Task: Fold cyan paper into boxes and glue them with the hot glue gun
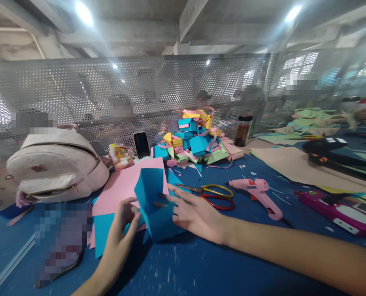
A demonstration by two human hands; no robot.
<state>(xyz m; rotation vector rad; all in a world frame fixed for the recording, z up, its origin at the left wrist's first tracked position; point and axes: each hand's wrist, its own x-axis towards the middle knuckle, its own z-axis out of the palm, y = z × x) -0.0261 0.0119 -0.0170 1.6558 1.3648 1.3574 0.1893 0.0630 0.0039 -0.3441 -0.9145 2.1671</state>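
Concrete beams cross the ceiling of a hall, above a perforated metal partition that runs behind a blue tabletop flecked with pale marks. A white backpack stands at left; a heap of small colored paper boxes rises near the partition. At center, a folded blue paper form stands on the tabletop, just in front of a pink sheet, between a worker's hands. The right hand reaches against it, fingers extended and slightly spread; the left hand's fingers curl beside its left edge, though whether they pinch it cannot be told. Farther right lie a pink glue gun and, nearer the form, scissors with yellow and red handles.
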